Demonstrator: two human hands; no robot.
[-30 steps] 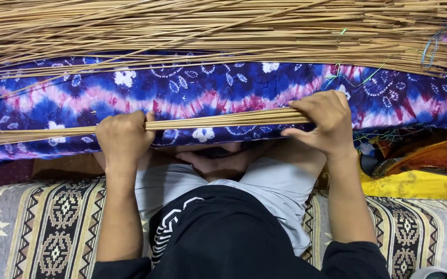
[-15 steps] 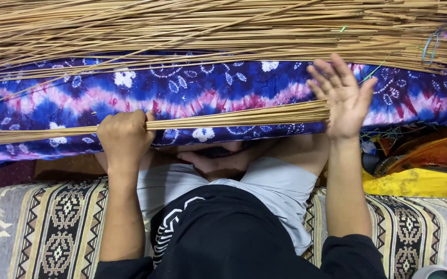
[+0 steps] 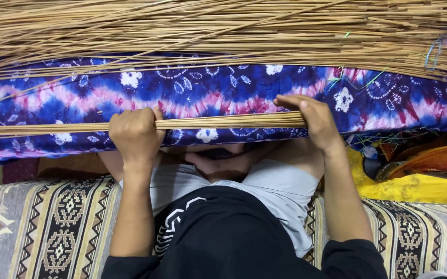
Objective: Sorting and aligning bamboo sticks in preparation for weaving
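Observation:
A thin bundle of long tan sticks (image 3: 223, 122) lies crosswise over a blue, purple and pink tie-dyed cloth (image 3: 208, 93). My left hand (image 3: 135, 133) is closed around the bundle near its middle. My right hand (image 3: 311, 121) grips the bundle's right end, fingers curled over the top. A much larger heap of the same sticks (image 3: 223, 33) spreads across the top of the view, beyond the cloth. My crossed legs in grey shorts (image 3: 223, 186) sit below the bundle.
I sit on a patterned woven mat (image 3: 48, 227) in beige, black and brown. Yellow and orange fabric (image 3: 419, 181) lies at the right. Green and blue strings (image 3: 440, 46) hang near the right end of the big heap.
My right hand, open with fingers spread half a second ago, has closed again on the right end of the bundle. The left hand has kept its grip.

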